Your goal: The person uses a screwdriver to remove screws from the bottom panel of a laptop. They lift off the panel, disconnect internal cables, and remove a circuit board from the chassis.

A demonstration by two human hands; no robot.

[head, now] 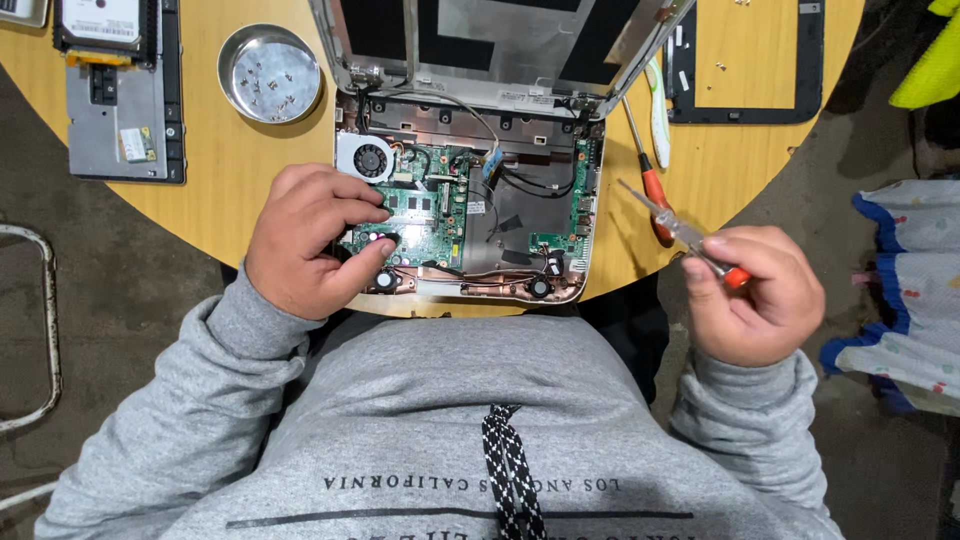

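Note:
An opened small laptop [520, 215] lies on a round wooden table, its green circuit board [430, 215] and round fan [368, 160] exposed. My left hand [305, 240] rests on the board's near left corner, thumb and fingertips pinching at something small there; what they pinch is hidden. My right hand [750, 295] hovers off the table's right edge, shut on a clear-handled screwdriver [672, 225] with an orange end, its tip pointing up and left toward the laptop.
A round metal dish [270, 75] with several screws sits at the back left. A hard drive and laptop panel [120, 90] lie far left. A second orange-handled screwdriver [650, 180] and a black screen bezel [745, 60] lie right of the laptop.

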